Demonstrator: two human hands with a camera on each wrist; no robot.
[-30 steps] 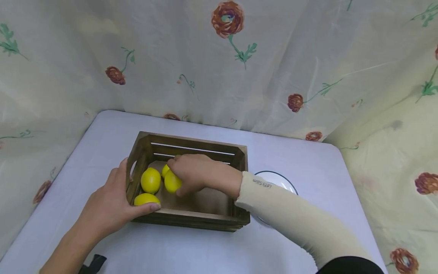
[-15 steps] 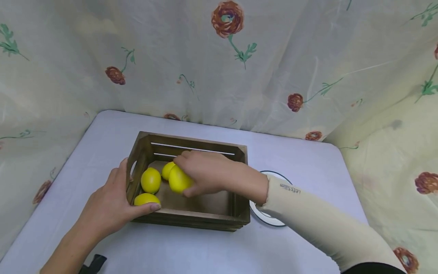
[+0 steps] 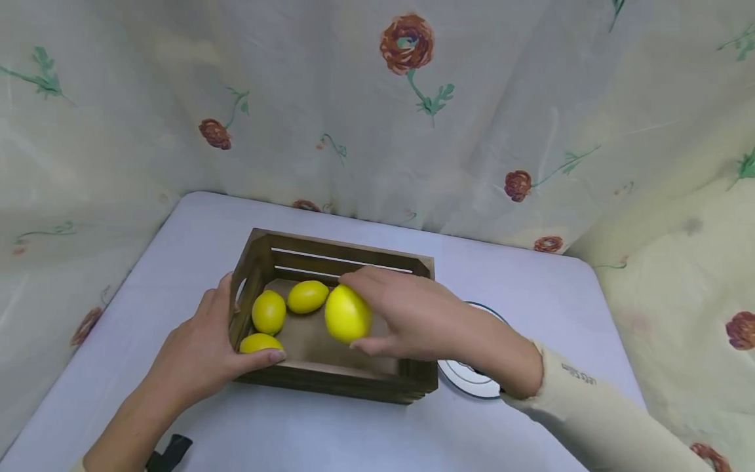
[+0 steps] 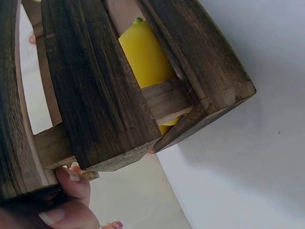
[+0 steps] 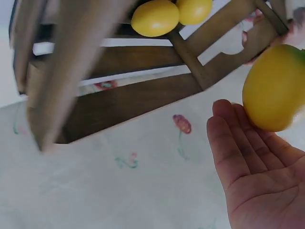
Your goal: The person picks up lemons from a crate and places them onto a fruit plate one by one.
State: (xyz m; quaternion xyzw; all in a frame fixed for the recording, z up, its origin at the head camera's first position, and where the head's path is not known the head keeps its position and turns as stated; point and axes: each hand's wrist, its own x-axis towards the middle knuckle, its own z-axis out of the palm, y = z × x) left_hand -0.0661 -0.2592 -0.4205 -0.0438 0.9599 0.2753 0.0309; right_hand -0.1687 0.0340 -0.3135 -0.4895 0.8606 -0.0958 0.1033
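My right hand [image 3: 421, 318] pinches a yellow lemon [image 3: 348, 314] between thumb and fingers, over the middle of a dark wooden slatted crate [image 3: 348, 380]. In the right wrist view that lemon [image 5: 274, 90] rests against the fingers [image 5: 231, 148]. Three more lemons lie at the crate's left: one by the end wall [image 3: 269, 313], another at the back [image 3: 307, 297], and a third at the front left corner [image 3: 261, 343], partly behind the left thumb. My left hand [image 3: 197, 354] grips the crate's left end, thumb over the front rim. Its fingertips [image 4: 74, 188] show below the slats in the left wrist view.
A white plate [image 3: 468, 381] with a dark rim stands right of the crate, partly under my right forearm. The table [image 3: 318, 436] has a white cover. Flowered curtains [image 3: 354, 98] hang behind and at both sides. A black object [image 3: 170, 452] shows by my left wrist.
My right hand has lifted its lemon away from the others and moved it right, uncovering the back lemon. The left hand keeps its grip on the crate. The head view has shifted slightly.
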